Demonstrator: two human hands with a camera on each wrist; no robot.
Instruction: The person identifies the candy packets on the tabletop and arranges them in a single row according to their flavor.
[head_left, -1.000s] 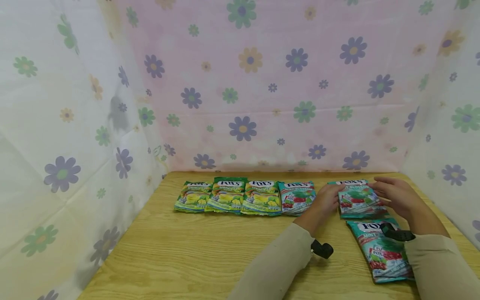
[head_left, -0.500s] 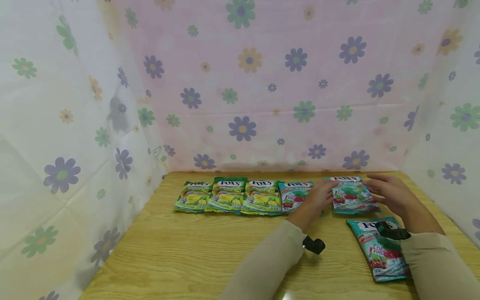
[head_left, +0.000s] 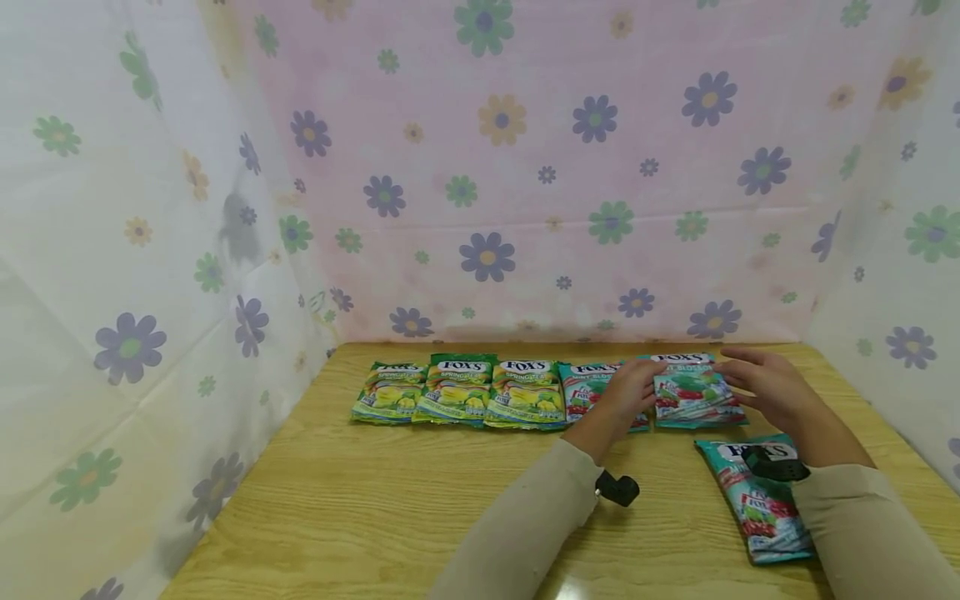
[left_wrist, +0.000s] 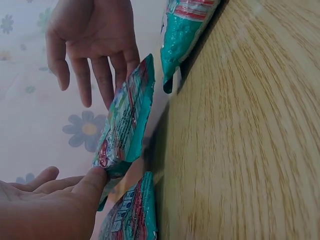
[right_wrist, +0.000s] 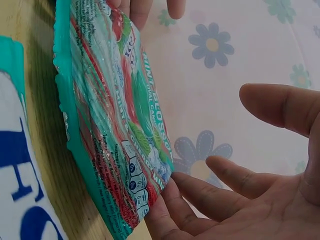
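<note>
A teal Fox's Mint Blossom candy bag (head_left: 696, 398) stands between my two hands at the back of the wooden table. My left hand (head_left: 624, 395) touches its left edge, fingers fairly straight; in the left wrist view a fingertip meets the bag's corner. On the other side my right hand (head_left: 772, 390) is spread, and in the right wrist view its fingertips (right_wrist: 172, 186) reach the bag's right edge while the thumb stays apart. Another Mint Blossom bag (head_left: 581, 396) lies just left, partly covered by my left hand. A third teal bag (head_left: 765, 508) lies nearer, partly behind my right wrist.
Several yellow-green Fox's Spring Tea bags (head_left: 457, 393) continue the row leftward along the back of the table (head_left: 390, 508). Flower-print cloth (head_left: 525, 183) rises behind and at both sides. Black straps with small devices (head_left: 618, 488) circle the wrists.
The Mint Blossom bag between my hands has slid left, closer to the row. Both hands have moved left with it. The nearer teal bag has stayed in place.
</note>
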